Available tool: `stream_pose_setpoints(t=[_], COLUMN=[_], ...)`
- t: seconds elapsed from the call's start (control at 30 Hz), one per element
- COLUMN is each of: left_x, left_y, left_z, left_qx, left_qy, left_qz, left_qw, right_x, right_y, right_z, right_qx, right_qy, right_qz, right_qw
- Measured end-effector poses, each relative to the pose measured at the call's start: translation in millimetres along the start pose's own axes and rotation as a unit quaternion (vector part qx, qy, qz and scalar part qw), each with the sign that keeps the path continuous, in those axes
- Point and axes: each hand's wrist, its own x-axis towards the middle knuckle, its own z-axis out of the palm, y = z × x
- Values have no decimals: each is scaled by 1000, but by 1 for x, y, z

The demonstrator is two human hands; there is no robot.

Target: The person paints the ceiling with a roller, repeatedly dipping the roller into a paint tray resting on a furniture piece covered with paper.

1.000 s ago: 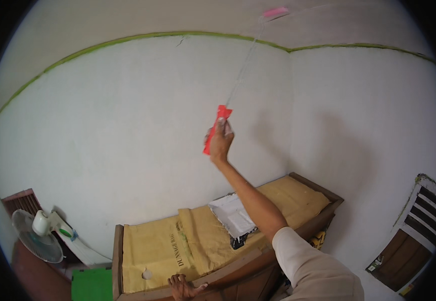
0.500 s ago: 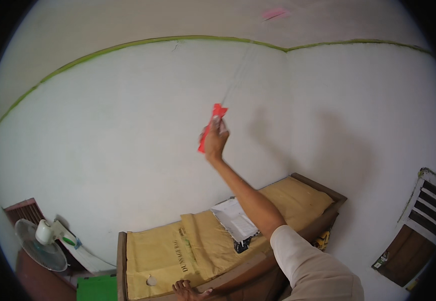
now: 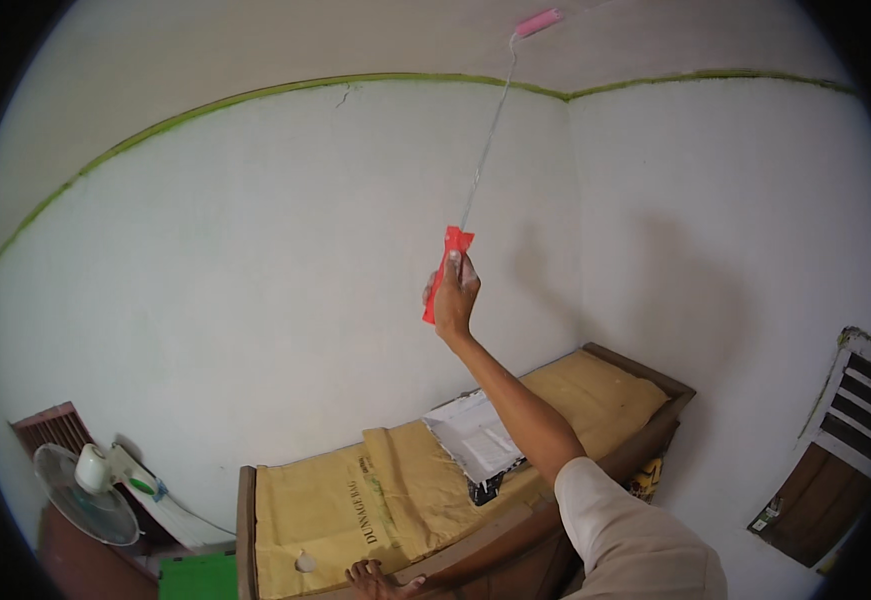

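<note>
Right hand (image 3: 455, 295): raised mid-view, clamped on the red handle (image 3: 457, 240) of a paint roller, thumb along its near side. White smears on thumb and fingers. A thin metal rod (image 3: 491, 135) runs up from the handle, bends near its top and ends in the pink roller sleeve (image 3: 538, 22), located at the ceiling (image 3: 305, 40) near the wall corner (actual contact cannot be told from this angle).

Left hand (image 3: 380, 580): at lower edge of view, fingers and thumb apart, resting at the wooden rail (image 3: 485, 540) along the front of the surface; part cut off by the frame.

Surface: covered by a tan sheet (image 3: 305, 510) with 1 small pale round spot near its left end. Writing: dark printed capitals (image 3: 367, 500) run along the sheet beside a raised fold. On it, a white paint tray (image 3: 450, 435), partly hidden behind the right forearm, with black material (image 3: 483, 490) under its near end.

Surroundings: fan (image 3: 85, 495) and green box (image 3: 198, 578) at lower left; green band (image 3: 385, 75) where wall meets ceiling; brown panel (image 3: 805, 510) at right bearing 1 small label (image 3: 763, 518), its print too small to read.
</note>
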Motion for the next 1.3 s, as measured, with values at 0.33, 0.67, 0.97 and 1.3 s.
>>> stream_pose_setpoints(t=[0.33, 0.67, 0.97, 1.3], left_x=[-4, -6, -3, -11], left_y=[-10, -12, -5, -16], left_z=[17, 18, 10, 30], left_qx=[14, 44, 26, 28], left_qy=[31, 43, 40, 14], left_qz=[18, 57, 28, 18], left_qw=[999, 997, 998, 999], right_x=[8, -63, -3, -72], right_y=[-35, -26, -43, -82], right_z=[8, 2, -17, -22], right_qx=[-6, -60, -53, -55], right_qy=[23, -14, 37, -5], right_qz=[-42, -13, -52, 1], right_qw=[999, 998, 997, 998])
